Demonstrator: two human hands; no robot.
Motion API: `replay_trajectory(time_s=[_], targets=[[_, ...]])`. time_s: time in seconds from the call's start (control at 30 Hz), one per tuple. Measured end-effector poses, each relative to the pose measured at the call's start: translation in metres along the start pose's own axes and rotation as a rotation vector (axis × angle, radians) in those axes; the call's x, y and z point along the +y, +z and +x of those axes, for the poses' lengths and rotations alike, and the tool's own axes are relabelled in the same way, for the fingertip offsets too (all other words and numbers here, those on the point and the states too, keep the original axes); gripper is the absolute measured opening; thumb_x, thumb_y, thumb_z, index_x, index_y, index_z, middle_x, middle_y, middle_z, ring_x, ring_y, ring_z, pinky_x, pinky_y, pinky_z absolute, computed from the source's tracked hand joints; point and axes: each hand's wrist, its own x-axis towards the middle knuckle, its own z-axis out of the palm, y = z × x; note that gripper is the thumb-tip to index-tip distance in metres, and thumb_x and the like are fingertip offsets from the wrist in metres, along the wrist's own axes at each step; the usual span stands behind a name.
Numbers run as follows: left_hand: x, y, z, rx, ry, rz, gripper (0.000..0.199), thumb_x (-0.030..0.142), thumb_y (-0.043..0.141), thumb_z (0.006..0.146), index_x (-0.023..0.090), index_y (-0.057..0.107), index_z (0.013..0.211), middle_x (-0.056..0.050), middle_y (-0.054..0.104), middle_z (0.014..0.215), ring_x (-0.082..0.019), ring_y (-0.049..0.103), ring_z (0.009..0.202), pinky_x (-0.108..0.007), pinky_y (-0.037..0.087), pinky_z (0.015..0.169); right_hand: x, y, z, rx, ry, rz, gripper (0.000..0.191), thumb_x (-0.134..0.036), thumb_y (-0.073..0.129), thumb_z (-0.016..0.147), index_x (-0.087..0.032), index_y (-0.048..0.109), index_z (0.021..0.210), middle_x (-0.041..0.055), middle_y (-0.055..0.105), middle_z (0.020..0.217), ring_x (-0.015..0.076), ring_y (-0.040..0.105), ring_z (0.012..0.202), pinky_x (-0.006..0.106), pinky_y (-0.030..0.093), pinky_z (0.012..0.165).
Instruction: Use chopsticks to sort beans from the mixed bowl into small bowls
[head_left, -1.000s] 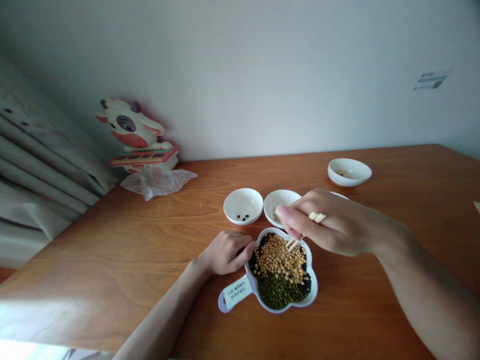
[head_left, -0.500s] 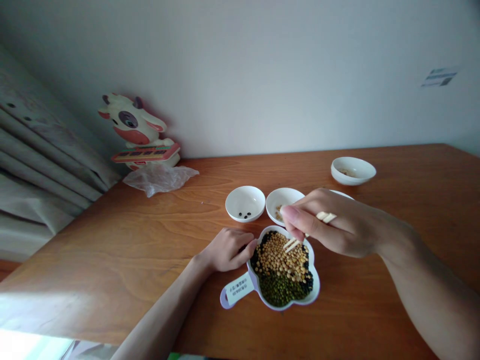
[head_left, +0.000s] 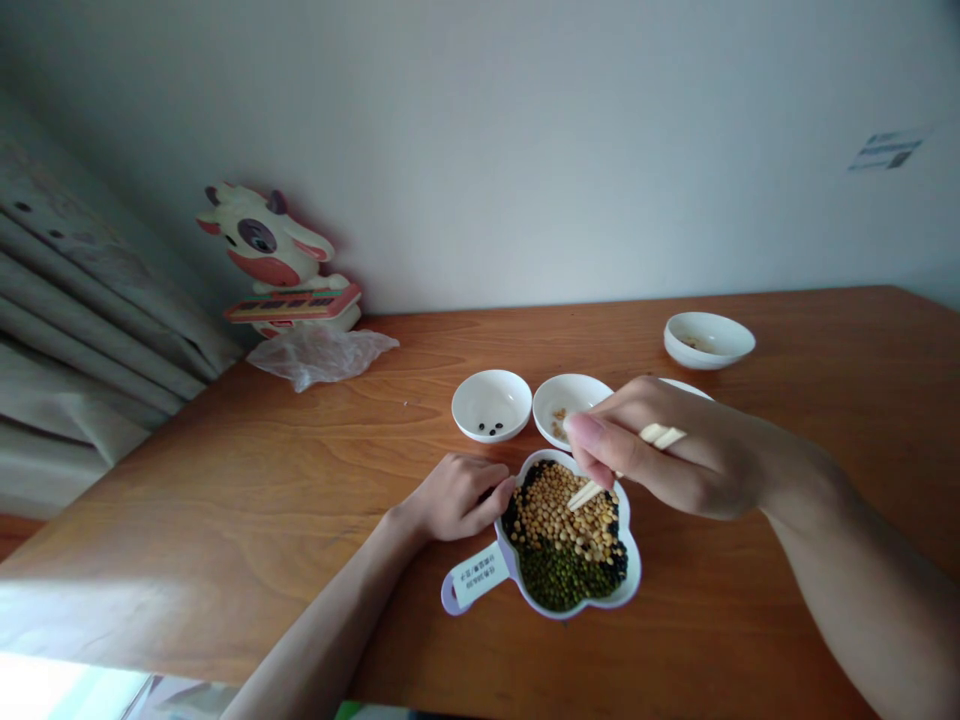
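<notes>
My right hand [head_left: 675, 445] is closed around a pair of chopsticks [head_left: 586, 496], their tips down among the yellow soybeans [head_left: 551, 505]. These lie in a white, flower-shaped dish [head_left: 632, 580] with a lilac handle, along with green mung beans [head_left: 562, 580] and black beans. At the dish's left side, my left hand [head_left: 463, 497] rests on the table with fingers curled, thumb and fingertips at the rim. Whether a bean sits between the chopstick tips is too small to tell. Behind the dish, one white bowl [head_left: 480, 395] holds several black beans; another bowl [head_left: 559, 390] holds some soybeans.
A third bowl [head_left: 686, 386] is mostly hidden behind my right hand. Farther back right stands a white bowl [head_left: 709, 352] with small bits inside. A cow-shaped toy keyboard [head_left: 281, 265] and a clear plastic bag [head_left: 322, 357] sit at the back left of the wooden table [head_left: 300, 480].
The chopstick tips have drawn closer together among the soybeans. My right hand has shifted very slightly right; my left hand and the dish keep their places.
</notes>
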Motion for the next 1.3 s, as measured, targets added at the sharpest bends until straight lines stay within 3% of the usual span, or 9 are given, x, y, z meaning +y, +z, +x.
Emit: replay_trajectory(time_s=[0.27, 0.5, 1.07, 1.3], targets=[[-0.0002, 0.0006, -0.0008, -0.013, -0.017, -0.004, 0.045, 0.038, 0.036, 0.118, 0.020, 0.053, 0.081, -0.003, 0.063, 0.075, -0.016, 0.057, 0.066, -0.031, 0.042, 0.067, -0.0020, -0.0019, -0.0020, 0.068, 0.000, -0.076, 0.075, -0.061, 0.030, 0.119, -0.016, 0.066, 0.069, 0.0023, 0.058, 0.061, 0.0116, 0.042, 0.055, 0.036, 0.027, 0.059], [0.0005, -0.0001, -0.0005, -0.002, -0.004, -0.001, 0.045, 0.038, 0.035, 0.119, 0.021, 0.053, 0.081, -0.002, 0.063, 0.074, -0.016, 0.057, 0.065, -0.031, 0.043, 0.067, 0.0003, 0.0009, 0.0026, -0.009, -0.016, -0.018, 0.071, -0.062, 0.031, 0.118, -0.018, 0.062, 0.073, 0.0020, 0.060, 0.062, 0.0123, 0.046, 0.055, 0.036, 0.029, 0.059], [0.0001, 0.0000, 0.0008, -0.006, -0.004, -0.005, 0.045, 0.038, 0.036, 0.118, 0.021, 0.054, 0.081, -0.004, 0.065, 0.076, -0.017, 0.059, 0.067, -0.031, 0.045, 0.068, 0.0021, 0.0010, 0.0025, 0.017, -0.027, -0.004, 0.070, -0.061, 0.034, 0.118, -0.016, 0.067, 0.075, 0.0029, 0.062, 0.065, 0.0131, 0.048, 0.058, 0.035, 0.030, 0.061], [0.0007, -0.0007, 0.0015, -0.009, -0.012, -0.008, 0.045, 0.038, 0.036, 0.118, 0.021, 0.054, 0.080, -0.004, 0.065, 0.075, -0.017, 0.059, 0.066, -0.031, 0.044, 0.067, 0.0014, -0.0005, 0.0002, -0.001, 0.031, -0.004, 0.072, -0.064, 0.032, 0.117, -0.018, 0.065, 0.074, 0.0015, 0.061, 0.063, 0.0128, 0.046, 0.056, 0.035, 0.030, 0.058]])
